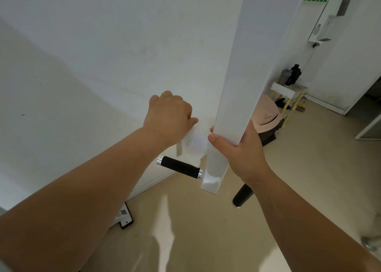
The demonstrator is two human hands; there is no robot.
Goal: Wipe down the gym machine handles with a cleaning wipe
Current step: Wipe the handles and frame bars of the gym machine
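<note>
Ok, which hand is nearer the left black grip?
Left. The left hand, holding the wipe, sits just above the left grip without touching it. The right hand clasps the white bar, off to the grip's right.

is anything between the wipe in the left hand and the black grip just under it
Nothing visible blocks it. The left hand holds the white wipe directly above the left black grip, with open air between. The right hand grasps the white bar alongside.

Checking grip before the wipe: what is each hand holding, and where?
Left hand pinches the white wipe by its top edge. Right hand grips the white bar near its lower end.
</note>
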